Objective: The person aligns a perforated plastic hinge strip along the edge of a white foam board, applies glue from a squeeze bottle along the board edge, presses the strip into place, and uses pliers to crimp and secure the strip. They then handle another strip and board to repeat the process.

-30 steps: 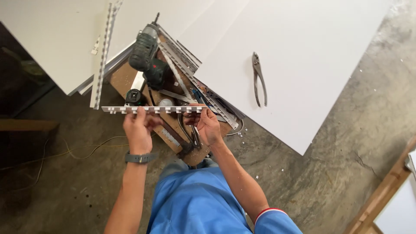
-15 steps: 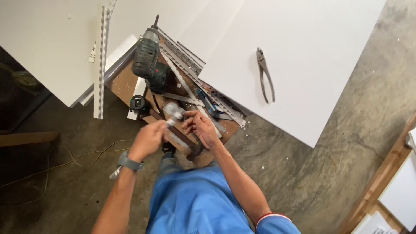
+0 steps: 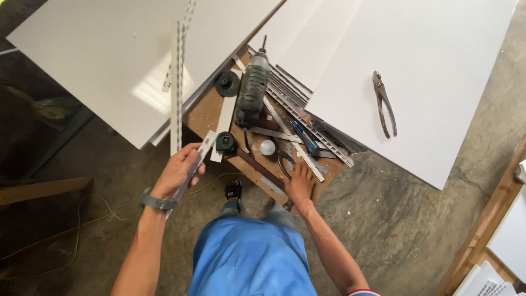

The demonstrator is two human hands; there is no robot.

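While the left hand (image 3: pixel 178 170) grips a flat metal strip (image 3: pixel 198 159) at left-centre, the strip's long axis runs diagonally, lower left to upper right, its top end nearly touching a tape measure (image 3: pixel 225 142). A perforated rail (image 3: pixel 176 82) stands just above, near-vertical, over a white board (image 3: pixel 98 55). Centre: drill (image 3: pixel 252 90) w/ dull grey-green body, pointing up-frame on a brown wood bench (image 3: pixel 208 112). Right hand (image 3: pixel 300 183) lies flat, fingers spread, on the bench edge beside thin metal strips, holding nothing. Far right: steel pliers (image 3: pixel 383 104) on a white panel, well apart.
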